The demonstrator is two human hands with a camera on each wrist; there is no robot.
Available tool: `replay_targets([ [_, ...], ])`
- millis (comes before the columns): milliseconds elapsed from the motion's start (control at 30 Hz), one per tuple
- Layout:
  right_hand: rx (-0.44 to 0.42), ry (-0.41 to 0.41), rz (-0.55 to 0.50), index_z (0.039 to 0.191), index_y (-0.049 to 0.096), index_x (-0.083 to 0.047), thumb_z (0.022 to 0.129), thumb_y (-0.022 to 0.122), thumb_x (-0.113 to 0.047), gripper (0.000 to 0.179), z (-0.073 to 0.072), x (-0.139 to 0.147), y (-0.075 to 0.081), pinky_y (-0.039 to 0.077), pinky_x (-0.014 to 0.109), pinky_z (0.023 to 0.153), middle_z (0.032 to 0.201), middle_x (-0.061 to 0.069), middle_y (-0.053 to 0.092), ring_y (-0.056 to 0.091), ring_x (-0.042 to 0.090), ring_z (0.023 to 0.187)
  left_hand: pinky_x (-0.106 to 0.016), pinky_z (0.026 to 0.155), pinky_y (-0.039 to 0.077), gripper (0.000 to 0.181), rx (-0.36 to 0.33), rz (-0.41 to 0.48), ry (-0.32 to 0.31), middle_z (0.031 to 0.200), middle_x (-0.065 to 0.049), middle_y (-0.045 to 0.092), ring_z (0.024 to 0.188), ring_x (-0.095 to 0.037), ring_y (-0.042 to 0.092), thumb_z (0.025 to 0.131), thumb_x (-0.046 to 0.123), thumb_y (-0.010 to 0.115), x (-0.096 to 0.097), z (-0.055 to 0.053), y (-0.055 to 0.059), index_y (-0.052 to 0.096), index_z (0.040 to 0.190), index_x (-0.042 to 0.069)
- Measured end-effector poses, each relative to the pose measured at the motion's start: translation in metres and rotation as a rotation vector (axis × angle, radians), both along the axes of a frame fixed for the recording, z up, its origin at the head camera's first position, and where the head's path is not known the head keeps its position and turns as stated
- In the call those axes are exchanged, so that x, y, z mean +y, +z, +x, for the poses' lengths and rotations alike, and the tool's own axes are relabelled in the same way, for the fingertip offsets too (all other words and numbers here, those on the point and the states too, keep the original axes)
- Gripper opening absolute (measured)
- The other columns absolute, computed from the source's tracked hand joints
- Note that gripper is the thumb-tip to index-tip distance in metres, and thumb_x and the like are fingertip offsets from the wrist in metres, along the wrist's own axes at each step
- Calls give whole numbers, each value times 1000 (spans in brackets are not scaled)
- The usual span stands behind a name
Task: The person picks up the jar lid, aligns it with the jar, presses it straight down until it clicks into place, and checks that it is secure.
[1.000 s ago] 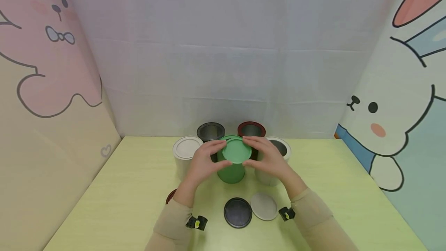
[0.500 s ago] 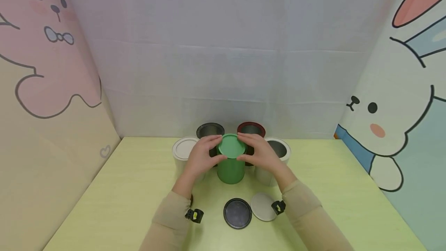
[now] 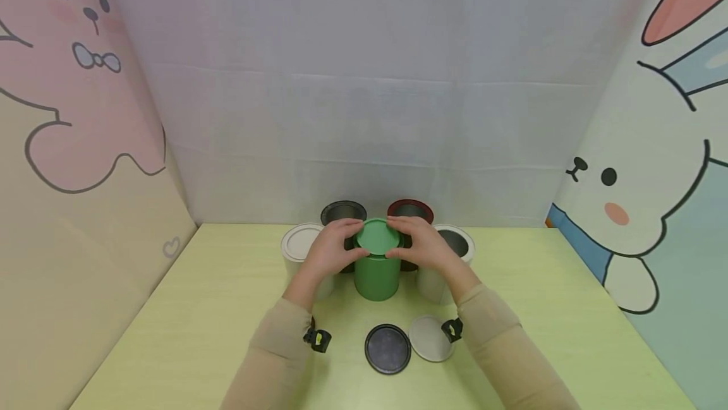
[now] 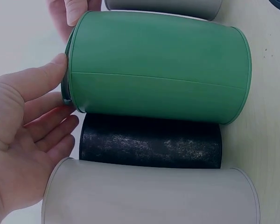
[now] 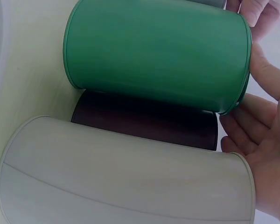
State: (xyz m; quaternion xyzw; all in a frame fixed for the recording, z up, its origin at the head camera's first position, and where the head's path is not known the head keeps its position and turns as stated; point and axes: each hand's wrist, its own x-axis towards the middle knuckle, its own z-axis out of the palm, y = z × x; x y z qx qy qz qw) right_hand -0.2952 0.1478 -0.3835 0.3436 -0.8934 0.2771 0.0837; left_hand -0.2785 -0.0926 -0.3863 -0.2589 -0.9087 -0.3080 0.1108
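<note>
A green lid (image 3: pixel 378 237) sits on the mouth of the upright green can (image 3: pixel 376 278) in the middle of the group. From the left, my left hand (image 3: pixel 331 249) holds the lid's edge between thumb and fingers. My right hand (image 3: pixel 425 247) grips the opposite edge the same way. In the left wrist view, the lid's rim stands slightly off the end of the green can (image 4: pixel 158 60), with a narrow dark gap between them. The right wrist view shows the right thumb against that rim, beside the green can (image 5: pixel 154 51).
Left stands a white can with its lid on (image 3: pixel 301 243); right, an uncovered white can (image 3: pixel 435 285). Behind are an uncovered black can (image 3: pixel 343 209) and a red-rimmed one (image 3: pixel 411 209). A black lid (image 3: pixel 387 349) and a white lid (image 3: pixel 431 338) lie in front.
Both hands have carried the green lid slightly back and left, from in front of the green can's mouth onto its top. During the last half second, the lid has shifted only slightly.
</note>
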Motion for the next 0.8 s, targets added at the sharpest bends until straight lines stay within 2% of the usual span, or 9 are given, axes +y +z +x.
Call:
replay_targets([
  [267, 2, 52, 34, 138, 53, 7, 87, 78, -23, 64, -3, 1, 1, 41, 54, 105, 140, 23, 53, 48, 41, 129, -50, 109, 38, 56, -29, -14, -8, 137, -19, 57, 131, -37, 47, 88, 22, 78, -1, -1, 1, 59, 134, -4],
  [467, -8, 65, 65, 137, 54, 7, 89, 76, -24, 62, -2, 2, 3, 41, 53, 105, 143, 21, 51, 49, 40, 128, -48, 109, 39, 56, -37, -60, -14, 136, -19, 57, 131, -36, 48, 88, 23, 77, -1, -2, 3, 59, 134, -4],
  [800, -19, 67, 103, 136, 56, 7, 90, 75, -26, 60, 0, 3, 8, 41, 53, 105, 146, 21, 47, 48, 40, 129, -48, 110, 38, 55, -53, -83, 1, 137, -17, 57, 132, -35, 47, 89, 25, 76, -1, 4, 8, 60, 134, -3],
])
